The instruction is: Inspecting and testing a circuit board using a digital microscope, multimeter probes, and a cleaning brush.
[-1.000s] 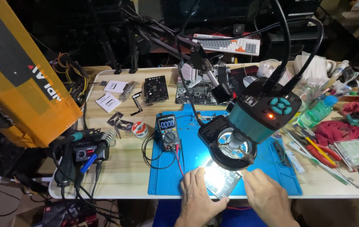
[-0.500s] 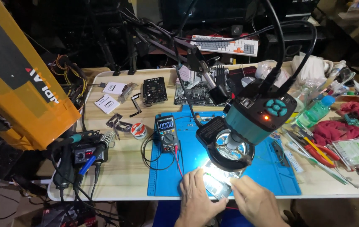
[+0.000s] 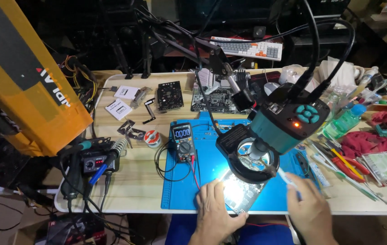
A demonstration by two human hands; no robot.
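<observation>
- Blue work mat, head view: lies on the pale wooden table; its near edge runs close to the table's front edge.
- Circuit board: flat, roughly rectangular, washed nearly white by the lamp above, so surface detail cannot be read; sits at the mat's near edge, one corner reaching toward the table front.
- Left hand: palm down, fingers spread and laid against the board's left side, steadying it rather than closing around it.
- Right hand: grip closed on a thin white tool, whose tip points up-left toward the board; the tip is just beside the lamp's rim.
- Teal microscope head with ring light: hangs directly over the board on a black arm, leaving only a low gap above it.
- Multimeter: on the mat's left part, well apart from the board; red lead trails toward the left hand.
- Open room: bare mat between multimeter and board; bare table left of the mat.
- Right side: crowded with hand tools, a green bottle and red cloths.
- Far left: soldering station near the table edge.
</observation>
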